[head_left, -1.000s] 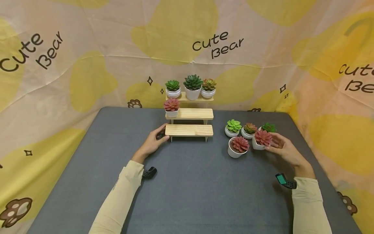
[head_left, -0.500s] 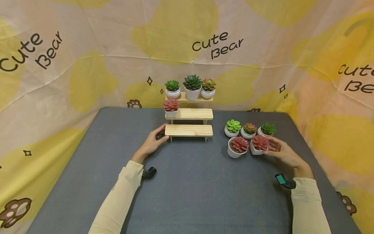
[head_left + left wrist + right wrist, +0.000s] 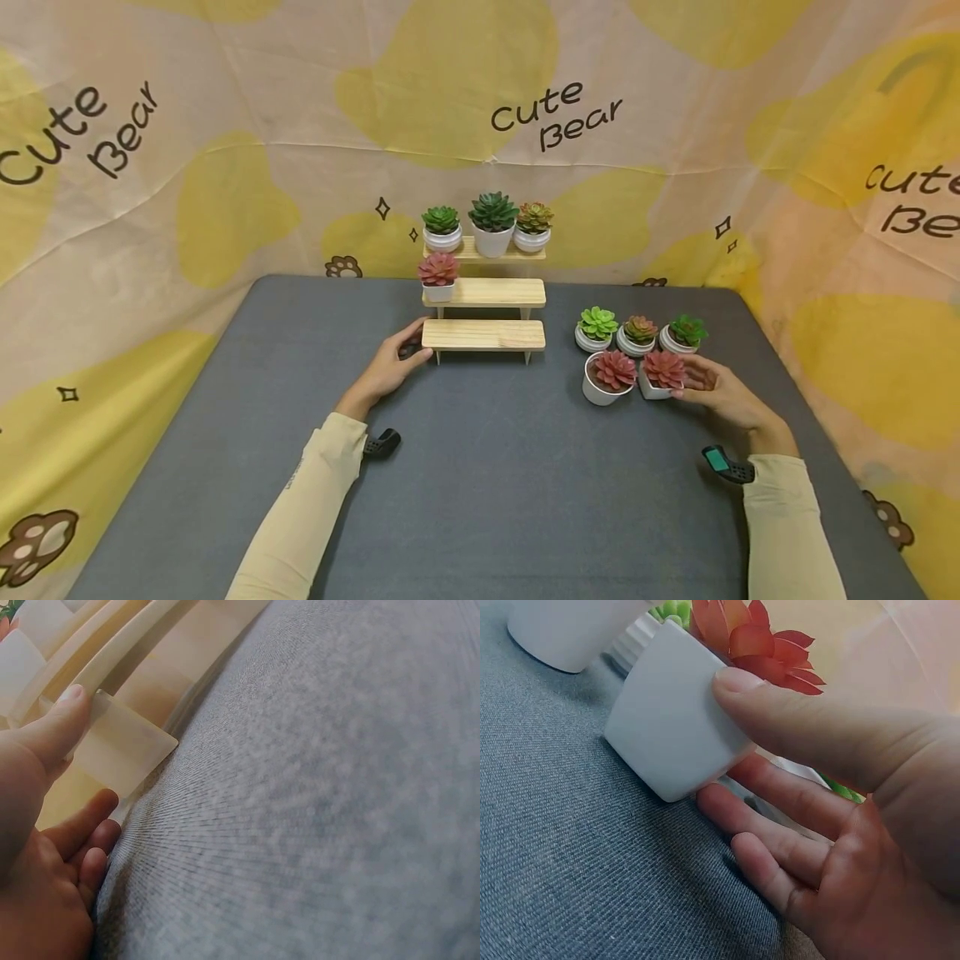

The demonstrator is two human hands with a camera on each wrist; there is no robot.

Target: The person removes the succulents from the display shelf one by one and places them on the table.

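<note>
My left hand (image 3: 386, 365) grips the left end of the lowest step of a three-tier wooden display stand (image 3: 483, 335). In the left wrist view its thumb (image 3: 69, 712) lies on the plank's edge, the other fingers beside the leg (image 3: 124, 746). My right hand (image 3: 731, 398) holds a red potted succulent (image 3: 664, 369) in a square white pot, thumb on one side and fingers around the other. That pot (image 3: 671, 712) stands low at the cloth in the right wrist view. Just left of it is another red succulent (image 3: 613, 371) in a round white pot.
Behind these stand a light green succulent (image 3: 597, 323), a reddish-green one (image 3: 639, 331) and a dark green one (image 3: 684, 332). Three potted succulents line the top tier, including a tall green one (image 3: 493, 221). A pink-red succulent (image 3: 438, 271) sits on the middle tier's left end.
My right hand has moved the square-potted red succulent down and slightly left, in front of the dark green one and beside the round red one. The left hand stays at the stand.
</note>
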